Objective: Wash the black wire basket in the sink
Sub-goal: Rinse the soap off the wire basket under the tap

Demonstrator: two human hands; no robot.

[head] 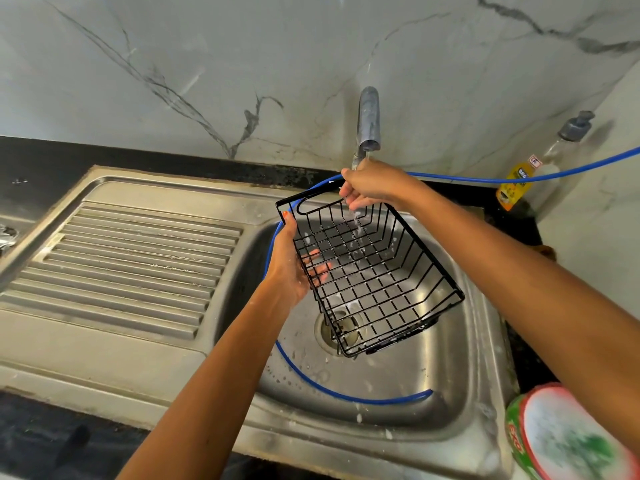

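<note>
The black wire basket [372, 277] hangs tilted over the steel sink [450, 386], its near end low above the drain [341, 332]. My left hand [289, 268] grips its left side, thumb on the rim and fingers showing through the wires. At the basket's far rim, my right hand [372, 184] holds on right under the tap [369, 119]. A thin stream of water [360, 226] runs past my right fingers onto the wires. Soap suds cling to parts of the basket.
A blue hose [346, 396] curls through the bowl and leads off right along the wall. The ribbed draining board [131, 268] lies left. A soap dispenser bottle [540, 164] stands back right. A tub of dish soap with a green scrubber [571, 434] sits front right.
</note>
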